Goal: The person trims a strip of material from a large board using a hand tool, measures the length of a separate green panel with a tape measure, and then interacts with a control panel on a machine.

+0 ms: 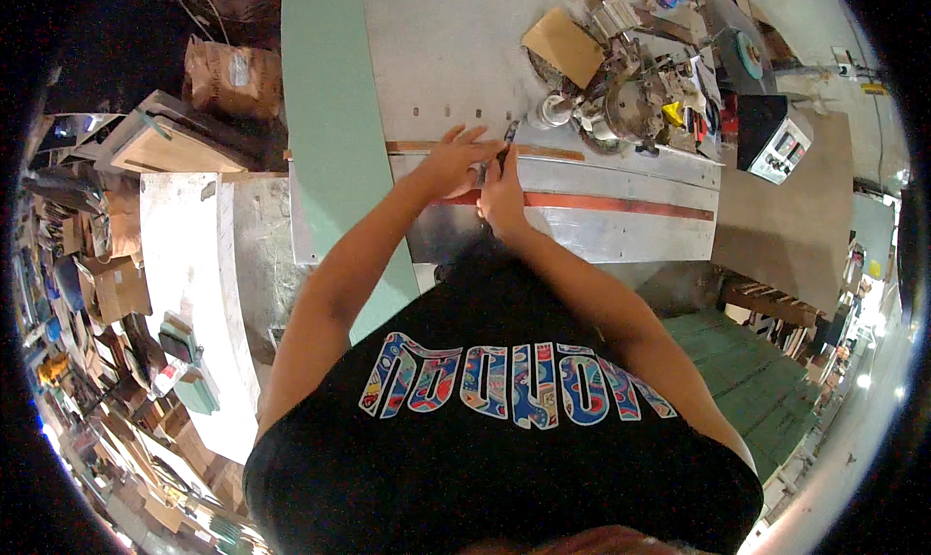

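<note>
Fingers of the right hand (501, 196) are curled up around a thin, dark, stick-shaped tool (510, 133). They look closed on it, with no gap that I can see. The tool is right at these fingers and pokes out past their tips. Its long side points away from the person's body and leans a little to the right. The right hand is the nearer one, as it has the tool in its grip. The left hand (452, 164) is just beside it, on the left, and its fingers point over toward the tool. Those fingers are part open and spread out. A small shiny bit (478, 174) shows between the two hands, but I cannot tell what it is or if the left fingers hold it.

Both arms reach forward and lean in, so the hands come close together in the middle. The right hand stands with its knuckles up and its wrist low. The left hand is tipped over a long, flat brown strip (553, 154) on the pale grey, flat worktop (436, 51). A long, thin red strip (621, 206) runs nearer the body. Off to the right sits a lumpy grey metal machine (626, 104), near a round silver metal part (551, 112).
</note>
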`<state>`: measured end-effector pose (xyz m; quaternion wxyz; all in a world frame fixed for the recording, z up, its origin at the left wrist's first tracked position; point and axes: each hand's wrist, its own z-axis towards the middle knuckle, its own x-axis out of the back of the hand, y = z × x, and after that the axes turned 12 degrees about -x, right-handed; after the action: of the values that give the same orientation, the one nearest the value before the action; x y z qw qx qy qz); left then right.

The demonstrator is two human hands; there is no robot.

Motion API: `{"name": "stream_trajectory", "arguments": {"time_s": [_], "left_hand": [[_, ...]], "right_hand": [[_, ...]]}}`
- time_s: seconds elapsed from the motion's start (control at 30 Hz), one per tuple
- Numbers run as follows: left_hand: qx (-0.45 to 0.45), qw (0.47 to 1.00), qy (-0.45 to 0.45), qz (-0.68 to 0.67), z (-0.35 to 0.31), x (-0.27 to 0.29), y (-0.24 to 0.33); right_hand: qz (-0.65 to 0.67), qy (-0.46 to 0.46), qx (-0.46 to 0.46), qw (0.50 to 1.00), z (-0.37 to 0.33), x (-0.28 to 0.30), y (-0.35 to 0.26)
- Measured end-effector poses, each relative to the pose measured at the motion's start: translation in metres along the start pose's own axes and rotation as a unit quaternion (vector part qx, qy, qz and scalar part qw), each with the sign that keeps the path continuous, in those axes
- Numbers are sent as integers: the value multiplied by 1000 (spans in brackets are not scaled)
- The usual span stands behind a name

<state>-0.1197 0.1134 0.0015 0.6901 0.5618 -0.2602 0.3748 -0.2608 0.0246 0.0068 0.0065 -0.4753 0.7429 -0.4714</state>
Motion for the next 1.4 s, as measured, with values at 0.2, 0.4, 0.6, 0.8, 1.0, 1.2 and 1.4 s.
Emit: {"name": "stream_trajectory", "arguments": {"time_s": [0.2,0.4,0.6,0.8,1.0,1.2,1.4], "left_hand": [[310,857,263,-315,4,5,46],[342,759,320,-452,30,14,79],[442,730,318,-412,41,27,88],[366,771,359,-378,50,34,76],[324,668,604,-289,29,155,-57],[339,716,600,-110,-59,237,-172],[323,887,327,36,39,32,-16]], "right_hand": [[-131,-22,109,985,-41,40,-45],[-118,-41,259,958,-52,77,-44],[-209,-56,295,930,-53,119,-41],[-223,-76,309,921,-53,152,-26],[-278,-183,174,927,-66,205,13],[-250,-27,218,943,-20,222,61],[-265,-34,146,953,5,205,38]]}}
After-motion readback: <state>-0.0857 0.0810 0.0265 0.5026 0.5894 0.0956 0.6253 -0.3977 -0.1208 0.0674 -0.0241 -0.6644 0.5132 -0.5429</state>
